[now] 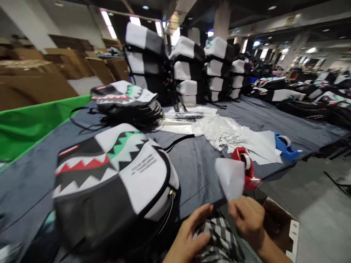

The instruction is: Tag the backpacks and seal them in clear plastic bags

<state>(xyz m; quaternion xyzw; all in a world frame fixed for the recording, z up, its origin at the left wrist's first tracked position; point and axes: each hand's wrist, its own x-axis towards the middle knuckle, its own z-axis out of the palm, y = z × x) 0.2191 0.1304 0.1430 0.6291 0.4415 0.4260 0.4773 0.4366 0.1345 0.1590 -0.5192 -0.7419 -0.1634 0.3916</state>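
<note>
Pinched in my right hand (247, 218) is a translucent white plastic sheet (231, 177), standing up from my fingers in front of the red tape dispenser (248, 168). My left hand (192, 232) holds nothing; its thumb and fingers are apart above the black-and-white checked cloth (219, 233). Left of that hand lies a black-and-white backpack (142, 164) with a red and green shark-tooth pattern. Its zipper pull hangs on the side facing my hands.
A second patterned backpack (123, 98) lies farther back. White papers and crumpled plastic (219, 131) spread near the blue tape dispenser (286, 146). Stacked backpacks (145, 54) line the far table side. A cardboard box (282, 226) stands below the table edge at right.
</note>
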